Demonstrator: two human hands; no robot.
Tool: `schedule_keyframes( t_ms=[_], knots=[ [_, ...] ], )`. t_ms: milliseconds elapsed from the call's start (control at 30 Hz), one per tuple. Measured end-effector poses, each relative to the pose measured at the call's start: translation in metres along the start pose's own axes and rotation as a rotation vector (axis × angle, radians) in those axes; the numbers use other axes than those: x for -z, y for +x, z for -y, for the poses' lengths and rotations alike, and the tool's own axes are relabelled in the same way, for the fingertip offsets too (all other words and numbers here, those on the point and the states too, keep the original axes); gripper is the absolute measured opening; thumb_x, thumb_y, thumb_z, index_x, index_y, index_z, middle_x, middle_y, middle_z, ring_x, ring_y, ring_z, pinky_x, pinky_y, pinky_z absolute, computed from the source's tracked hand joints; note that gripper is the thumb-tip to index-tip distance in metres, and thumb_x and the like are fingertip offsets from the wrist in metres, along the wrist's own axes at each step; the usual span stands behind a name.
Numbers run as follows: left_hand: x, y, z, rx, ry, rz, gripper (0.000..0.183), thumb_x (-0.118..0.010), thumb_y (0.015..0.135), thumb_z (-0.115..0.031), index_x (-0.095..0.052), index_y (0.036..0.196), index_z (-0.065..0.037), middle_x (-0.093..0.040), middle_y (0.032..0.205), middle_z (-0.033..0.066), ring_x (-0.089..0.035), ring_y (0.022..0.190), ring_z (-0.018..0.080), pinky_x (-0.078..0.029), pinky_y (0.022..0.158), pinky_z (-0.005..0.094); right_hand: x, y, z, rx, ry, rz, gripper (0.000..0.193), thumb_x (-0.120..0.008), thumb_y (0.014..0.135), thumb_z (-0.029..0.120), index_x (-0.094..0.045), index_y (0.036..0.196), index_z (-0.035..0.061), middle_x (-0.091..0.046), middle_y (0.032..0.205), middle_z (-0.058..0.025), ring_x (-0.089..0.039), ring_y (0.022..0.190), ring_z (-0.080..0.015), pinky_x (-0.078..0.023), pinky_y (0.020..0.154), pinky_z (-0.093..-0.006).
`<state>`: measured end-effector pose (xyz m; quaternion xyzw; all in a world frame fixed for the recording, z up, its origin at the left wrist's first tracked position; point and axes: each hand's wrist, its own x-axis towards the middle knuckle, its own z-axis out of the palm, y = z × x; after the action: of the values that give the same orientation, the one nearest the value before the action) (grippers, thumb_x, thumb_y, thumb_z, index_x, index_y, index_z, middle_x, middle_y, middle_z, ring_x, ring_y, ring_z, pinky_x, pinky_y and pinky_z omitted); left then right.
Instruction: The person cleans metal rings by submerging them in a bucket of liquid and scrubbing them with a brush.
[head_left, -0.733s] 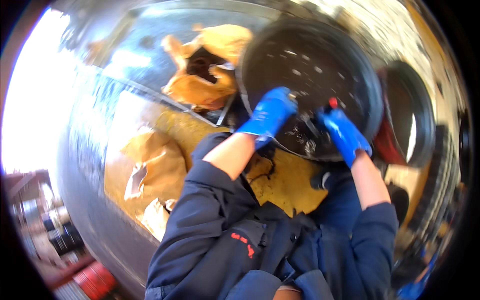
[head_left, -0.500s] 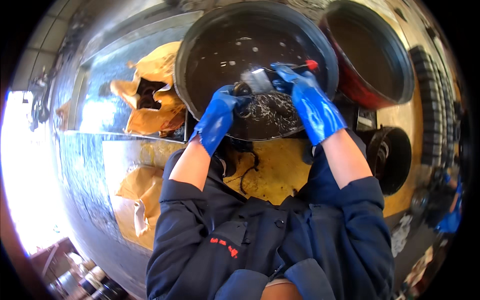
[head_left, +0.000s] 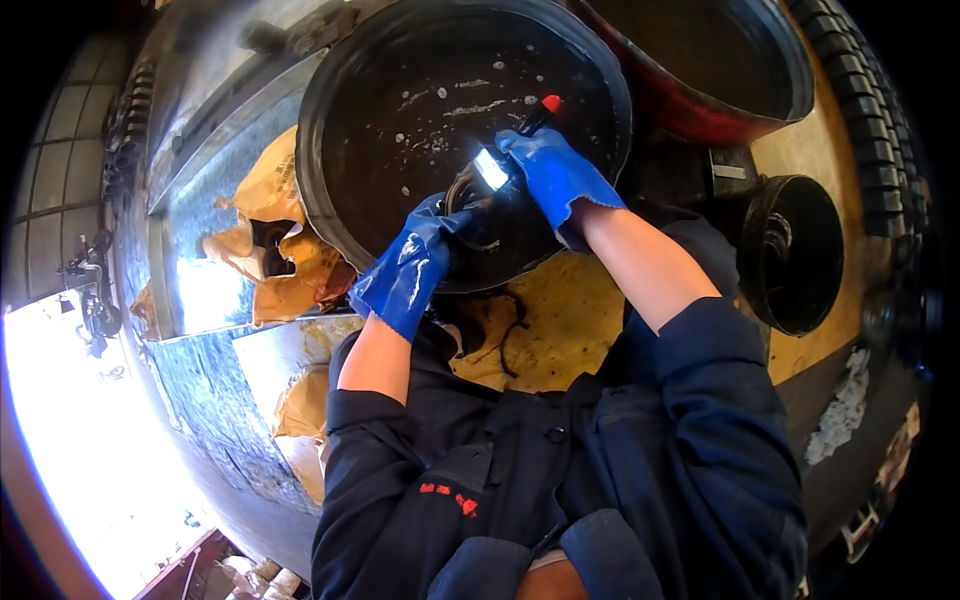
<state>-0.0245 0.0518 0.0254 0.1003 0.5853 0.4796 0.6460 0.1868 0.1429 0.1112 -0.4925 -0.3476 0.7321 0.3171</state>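
Above a large round basin of dark liquid, both my hands work in blue rubber gloves. In my right hand is a flat paintbrush with a shiny metal band and a dark, red-tipped handle pointing up and away. My left hand is closed round a dark ring-shaped metal part, at the basin's near side. The brush's bristle end meets or lies very near this ring; shadow and glare hide the exact contact. Small patches of foam float on the liquid.
A red-sided drum stands beyond the basin to the right, with a black bucket nearer. Torn brown paper bags lie left of the basin. Yellowish board covers the floor below. A ridged dark stack lines the far right.
The view has turned and shifted. The brush has tilted, its handle pointing more upward, and its metal band now sits close to the ring. Both hands keep their hold.
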Motion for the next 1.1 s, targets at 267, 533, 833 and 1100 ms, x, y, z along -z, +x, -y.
schedule_keyframes(
  t_ms=[267,533,833,1100],
  knots=[
    [0.008,0.027,0.008,0.149,-0.221,-0.033,0.05,-0.067,0.099,-0.037,-0.063,0.129,0.003,-0.071,0.117,0.0216,-0.07,0.108,0.0364,-0.057,0.098,0.0529,0.035,0.073,-0.07,0.185,-0.886,-0.003,0.034,-0.075,0.087,0.031,-0.072,0.096,-0.0015,-0.072,0.087,-0.017,-0.068,0.081,-0.0252,-0.054,0.078,-0.0395],
    [0.011,0.017,0.002,0.174,-0.308,-0.233,0.076,-0.06,0.096,-0.065,-0.061,0.134,0.0,-0.067,0.128,0.0198,-0.063,0.118,0.0383,-0.053,0.1,0.0529,-0.032,0.022,-0.019,0.022,-0.562,0.213,0.037,-0.071,0.091,0.042,-0.074,0.097,0.0056,-0.074,0.088,-0.0097,-0.069,0.083,-0.0198,-0.054,0.083,-0.036],
    [0.058,0.047,-0.002,0.161,-0.644,-0.02,0.085,-0.06,0.096,-0.066,-0.049,0.145,0.002,-0.062,0.136,0.0266,-0.062,0.117,0.0496,-0.049,0.105,0.0647,-0.032,-0.006,-0.052,0.625,-0.979,0.46,0.019,-0.068,0.093,0.025,-0.075,0.104,0.0117,-0.075,0.103,-0.011,-0.072,0.095,-0.0282,-0.06,0.084,-0.0383],
    [0.035,0.027,0.001,0.116,0.065,0.018,0.024,-0.069,0.096,-0.026,-0.068,0.107,-0.004,-0.069,0.086,0.0122,-0.069,0.083,0.0297,-0.055,0.074,0.0448,0.003,0.003,-0.044,0.171,-1.293,0.464,0.027,-0.065,0.092,0.033,-0.076,0.104,0.0121,-0.075,0.104,-0.0137,-0.071,0.098,-0.0333,-0.057,0.087,-0.0436]
  ],
)
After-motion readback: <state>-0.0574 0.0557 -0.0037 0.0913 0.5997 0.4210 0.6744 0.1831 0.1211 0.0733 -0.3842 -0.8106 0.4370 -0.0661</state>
